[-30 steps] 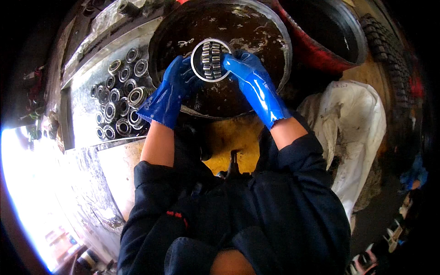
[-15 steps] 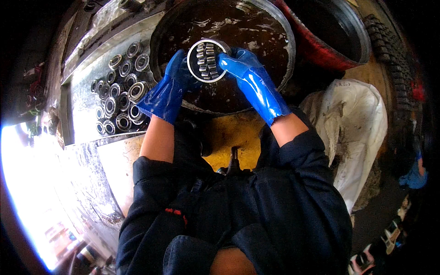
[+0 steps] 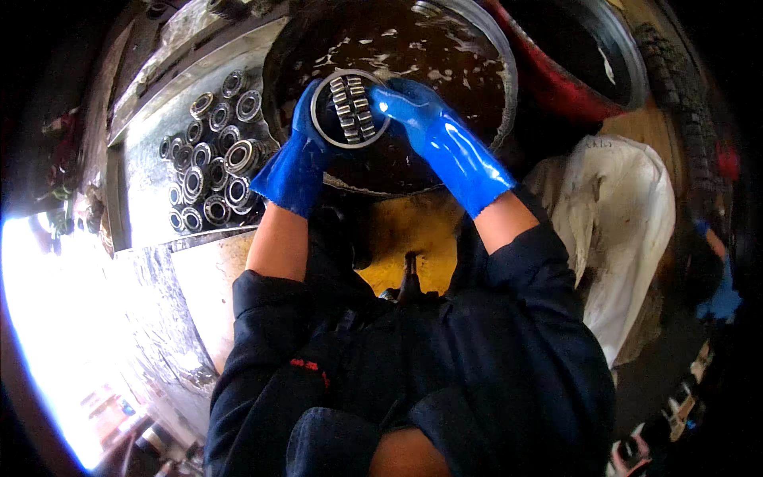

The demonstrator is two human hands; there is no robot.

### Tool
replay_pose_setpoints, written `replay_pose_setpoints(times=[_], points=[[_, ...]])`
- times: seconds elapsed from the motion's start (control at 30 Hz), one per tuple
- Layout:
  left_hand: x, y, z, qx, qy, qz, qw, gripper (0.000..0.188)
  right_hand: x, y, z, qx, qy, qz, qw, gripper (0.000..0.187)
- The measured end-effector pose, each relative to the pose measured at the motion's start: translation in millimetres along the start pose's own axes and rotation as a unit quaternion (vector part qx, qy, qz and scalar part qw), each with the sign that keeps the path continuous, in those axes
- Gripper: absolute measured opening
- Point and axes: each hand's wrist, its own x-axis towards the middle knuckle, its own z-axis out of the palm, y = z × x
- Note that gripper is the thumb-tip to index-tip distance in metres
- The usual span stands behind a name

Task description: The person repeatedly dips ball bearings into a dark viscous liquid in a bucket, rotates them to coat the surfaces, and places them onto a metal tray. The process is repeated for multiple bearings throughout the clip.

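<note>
Bearing: a wide ring [image 3: 345, 111] up in both hands over the tub [image 3: 510, 91], toward the tub's near-left edge, inside the rim as seen from above. Height over the dark liquid [image 3: 429, 71]: can't tell.
Axis: face is round, so no long side; open face toward the camera. Two roller rows show through it, running far to near, far ends leaning left.
Left hand [image 3: 307, 135]: blue glove, curled at the bearing's left rim, gripping. Most of the fingers hidden.
Right hand [image 3: 415, 110]: blue glove, pinching the right rim, thumb on the near face, other fingers out of sight behind.
Nearer hand: neither; both touch. Bearing lies right of the left hand, left of the right hand.
Desk [image 3: 147, 191]: left of the tub. Small bearings [image 3: 204, 153] loosely heaped toward its near-right corner, some tilted or on edge.
Right of tub: red drum [image 3: 556, 83] by the far-right edge; white sack [image 3: 636, 187] nearer the wearer.
Vs 1 s ago: bearing sits further left over the tub and a bit nearer the wearer. Rows stood almost straight then, clearly slanted now. Both hands keep their hold.
</note>
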Motion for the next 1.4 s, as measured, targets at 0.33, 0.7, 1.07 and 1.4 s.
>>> replay_pose_setpoints(times=[0.33, 0.7, 1.07, 1.4], points=[[3.9, -17.6, 27.5, 0.206, 0.315, 0.2, 0.904, 0.045, 6.0, -0.6, -0.9, -0.179, 0.096, -0.053, 0.978, 0.049], [-25.1, -2.7, 7.1, 0.333, 0.38, 0.279, 0.816, 0.037, 7.6, 10.7, 28.2, -0.085, 0.109, -0.093, 0.986, 0.047], [-40.0, -55.7, 116.5, 0.644, 0.401, 0.177, 0.627, 0.051, 9.6, 3.6, 31.3, -0.216, 0.14, -0.032, 0.966, 0.047], [-8.5, -55.8, 103.5, 0.395, 0.306, 0.14, 0.855, 0.042, 19.3, 12.9, -8.8, -0.146, 0.205, -0.062, 0.966, 0.043]])
